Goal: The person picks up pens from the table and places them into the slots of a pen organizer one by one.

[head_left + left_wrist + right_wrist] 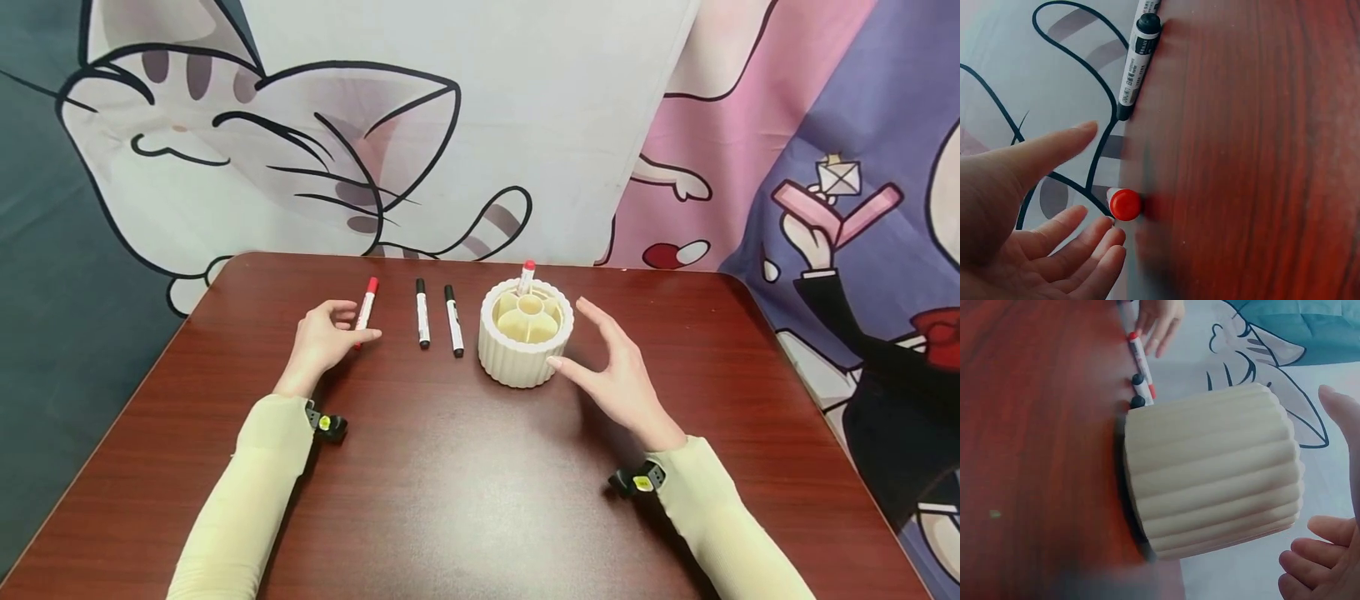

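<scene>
My left hand (322, 340) is at a red-capped white marker (367, 304) lying on the table, thumb spread well away from the fingers. The left wrist view shows the marker's red end (1126, 204) close to the fingertips, with no finger curled round it. To the right lie two black-capped white markers (422, 313), roughly parallel. A cream ribbed round pen holder (517, 364) with inner compartments stands beyond them, one red-tipped marker (528, 271) upright in it. Beside its right side is my right hand (618, 375), thumb and fingers apart, thumb tip right at the holder's wall.
All of it stands on a brown wood-grain table (450, 500) with rounded far corners. Behind hangs a cloth (570, 125) printed with a cartoon cat. Each wrist wears a small black camera, the right one (637, 481) low over the table.
</scene>
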The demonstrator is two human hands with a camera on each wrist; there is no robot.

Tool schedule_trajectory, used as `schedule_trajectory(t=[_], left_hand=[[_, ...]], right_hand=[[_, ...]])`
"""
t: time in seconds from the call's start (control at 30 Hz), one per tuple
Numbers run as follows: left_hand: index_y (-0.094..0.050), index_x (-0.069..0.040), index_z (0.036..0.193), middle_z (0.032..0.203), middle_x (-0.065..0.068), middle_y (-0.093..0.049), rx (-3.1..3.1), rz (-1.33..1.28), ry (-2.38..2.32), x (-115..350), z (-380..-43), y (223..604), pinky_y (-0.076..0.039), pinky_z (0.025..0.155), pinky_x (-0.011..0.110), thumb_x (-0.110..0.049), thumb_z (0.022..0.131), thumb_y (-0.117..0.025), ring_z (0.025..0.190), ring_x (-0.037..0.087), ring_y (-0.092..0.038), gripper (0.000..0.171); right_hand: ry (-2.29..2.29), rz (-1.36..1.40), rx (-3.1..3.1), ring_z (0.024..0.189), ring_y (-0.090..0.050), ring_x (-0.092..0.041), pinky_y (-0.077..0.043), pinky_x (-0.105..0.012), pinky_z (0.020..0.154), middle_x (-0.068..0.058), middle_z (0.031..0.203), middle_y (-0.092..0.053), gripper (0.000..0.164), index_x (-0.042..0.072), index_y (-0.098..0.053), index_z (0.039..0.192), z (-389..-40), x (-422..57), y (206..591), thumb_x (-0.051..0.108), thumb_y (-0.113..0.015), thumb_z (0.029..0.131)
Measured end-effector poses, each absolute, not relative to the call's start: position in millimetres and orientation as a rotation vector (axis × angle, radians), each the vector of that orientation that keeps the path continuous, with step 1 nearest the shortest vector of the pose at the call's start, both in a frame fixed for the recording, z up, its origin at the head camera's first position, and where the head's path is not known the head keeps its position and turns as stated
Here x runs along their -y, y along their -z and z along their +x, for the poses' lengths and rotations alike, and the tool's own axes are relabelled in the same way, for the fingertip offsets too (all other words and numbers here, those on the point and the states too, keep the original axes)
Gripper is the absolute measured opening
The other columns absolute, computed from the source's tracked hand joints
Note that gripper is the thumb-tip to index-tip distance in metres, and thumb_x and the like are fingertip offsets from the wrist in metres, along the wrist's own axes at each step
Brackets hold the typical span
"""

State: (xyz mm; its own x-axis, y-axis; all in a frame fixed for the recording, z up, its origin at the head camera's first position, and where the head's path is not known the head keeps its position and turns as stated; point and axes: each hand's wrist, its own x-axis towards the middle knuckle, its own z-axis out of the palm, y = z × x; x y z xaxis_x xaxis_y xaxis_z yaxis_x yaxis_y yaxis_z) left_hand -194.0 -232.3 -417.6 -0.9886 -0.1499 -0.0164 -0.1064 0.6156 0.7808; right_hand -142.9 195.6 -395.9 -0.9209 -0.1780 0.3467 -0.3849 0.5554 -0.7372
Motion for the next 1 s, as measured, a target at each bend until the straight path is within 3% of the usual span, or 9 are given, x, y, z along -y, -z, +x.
schedule_trajectory(t=[0.2,0.37,0.63,1.0], left_hand=[[-0.059,0.001,0.134,0.121,0.021,-0.067,2.832,0.272,1.298,231.8,-193.6,420.2,-0.047,0.095,0.046,-0.022,0.079,-0.089,0.11,0.035,-0.06,0.067],[-0.06,0.003,0.131,0.112,0.021,-0.07,2.848,0.282,1.248,231.6,-193.5,421.5,-0.047,0.093,0.047,-0.018,0.082,-0.087,0.104,0.036,-0.06,0.059],[-0.063,0.004,0.126,0.103,0.019,-0.074,2.871,0.317,1.189,229.4,-196.6,423.4,-0.046,0.088,0.045,-0.013,0.085,-0.082,0.101,0.035,-0.061,0.048],[-0.069,0.003,0.121,0.104,0.017,-0.075,2.875,0.374,1.17,227.5,-197.1,421.1,-0.049,0.086,0.043,-0.012,0.091,-0.075,0.103,0.032,-0.065,0.034]], right_hand=[[-1.372,0.409,2.56,0.143,-0.037,-0.014,-0.03,-0.05,0.116,0.008,0.154,-0.044,0.089,0.027,-0.043,0.156,-161.6,-191.4,395.3,0.042,-0.088,0.08],[-1.404,0.409,2.606,0.144,-0.035,-0.017,-0.029,-0.052,0.117,0.005,0.156,-0.043,0.097,0.022,-0.039,0.158,-175.3,-185.7,400.7,0.043,-0.09,0.077],[-1.529,0.44,2.584,0.143,-0.038,-0.016,-0.029,-0.05,0.117,0.004,0.156,-0.044,0.094,0.023,-0.039,0.158,-180.1,-179.3,405.4,0.037,-0.09,0.08],[-1.562,0.436,2.583,0.143,-0.037,-0.016,-0.03,-0.05,0.117,0.005,0.156,-0.043,0.095,0.022,-0.039,0.158,-182.3,-179.7,407.2,0.034,-0.09,0.079]])
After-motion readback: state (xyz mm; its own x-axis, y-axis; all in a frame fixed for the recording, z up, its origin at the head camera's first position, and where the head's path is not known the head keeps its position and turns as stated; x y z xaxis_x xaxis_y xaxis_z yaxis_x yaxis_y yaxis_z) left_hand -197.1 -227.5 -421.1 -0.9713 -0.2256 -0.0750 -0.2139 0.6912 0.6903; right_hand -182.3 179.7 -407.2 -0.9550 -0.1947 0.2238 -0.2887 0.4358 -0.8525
